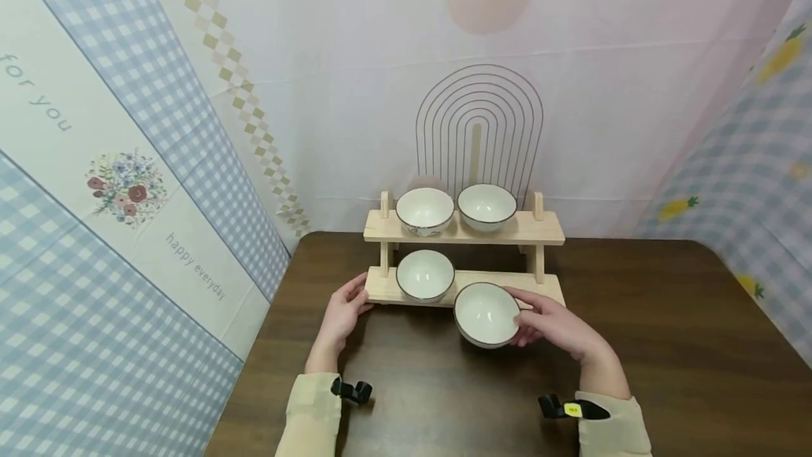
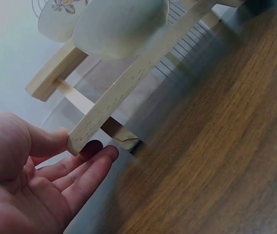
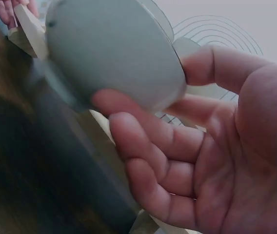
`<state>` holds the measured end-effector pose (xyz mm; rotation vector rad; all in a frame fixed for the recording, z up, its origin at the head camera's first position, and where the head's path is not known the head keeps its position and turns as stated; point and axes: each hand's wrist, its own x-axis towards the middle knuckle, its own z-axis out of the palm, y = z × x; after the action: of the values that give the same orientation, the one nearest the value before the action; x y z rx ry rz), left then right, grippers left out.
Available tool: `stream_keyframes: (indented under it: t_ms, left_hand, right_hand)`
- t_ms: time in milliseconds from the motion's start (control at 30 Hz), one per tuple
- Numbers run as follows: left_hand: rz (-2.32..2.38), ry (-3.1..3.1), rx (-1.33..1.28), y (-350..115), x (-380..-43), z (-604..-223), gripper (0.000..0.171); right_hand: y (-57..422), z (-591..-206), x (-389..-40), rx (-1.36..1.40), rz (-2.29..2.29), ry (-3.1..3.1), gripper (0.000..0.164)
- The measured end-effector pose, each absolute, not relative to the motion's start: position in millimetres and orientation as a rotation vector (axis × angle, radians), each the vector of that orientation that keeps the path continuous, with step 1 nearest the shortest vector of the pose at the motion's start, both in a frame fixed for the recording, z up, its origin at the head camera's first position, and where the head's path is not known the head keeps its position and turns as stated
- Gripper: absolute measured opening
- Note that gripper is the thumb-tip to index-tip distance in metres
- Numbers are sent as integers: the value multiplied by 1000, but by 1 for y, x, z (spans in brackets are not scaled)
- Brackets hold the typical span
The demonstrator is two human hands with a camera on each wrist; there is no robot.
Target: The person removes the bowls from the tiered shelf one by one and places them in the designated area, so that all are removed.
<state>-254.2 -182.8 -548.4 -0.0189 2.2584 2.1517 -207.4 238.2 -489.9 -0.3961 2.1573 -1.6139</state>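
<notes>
My right hand (image 1: 550,321) holds a white bowl (image 1: 487,314) with a dark rim, thumb at the rim and fingers under its side. This bowl is in front of the lower board of a two-tier wooden rack (image 1: 507,226), overlapping it in the head view. In the right wrist view the bowl's outer wall (image 3: 114,53) faces the camera. My left hand (image 1: 341,312) grips the left end of the rack's lower board (image 2: 124,85), thumb on one side and fingers beneath. Another white bowl (image 1: 425,276) sits on the lower board's left half.
Two more white bowls stand side by side on the upper board, a left one (image 1: 424,211) and a right one (image 1: 487,207). The rack stands at the back of a dark wooden table (image 1: 419,400). A printed cloth (image 1: 355,90) hangs behind it.
</notes>
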Motion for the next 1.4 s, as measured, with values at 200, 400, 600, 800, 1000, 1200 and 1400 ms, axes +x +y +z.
stream_keyframes:
  t_ms: [200,400,600,800,1000,1200,1400]
  left_hand:
    - [2167,2246,-25,-183,-255,-550,45]
    - [2168,2244,-22,-181,-256,-549,45]
    - [2162,2260,-21,-179,-258,-549,45]
    - [2174,2244,-29,-179,-258,-550,45]
    - [2204,2198,-64,-178,-257,-550,46]
    - [2212,2189,-70,-177,-257,-547,46]
    - [2211,2184,-77,-177,-257,-548,46]
  right_hand:
    - [237,-491,-205,-482,-1570,2107,65]
    - [232,-492,-206,-514,-1583,2071,65]
    - [225,-496,-207,-569,-1558,2043,64]
    - [212,-498,-207,-581,-1567,1982,65]
    - [195,-500,-207,-578,-1510,1988,68]
    - [177,-506,-209,-606,-1497,1969,67]
    - [157,-515,-209,-616,-1512,1951,65]
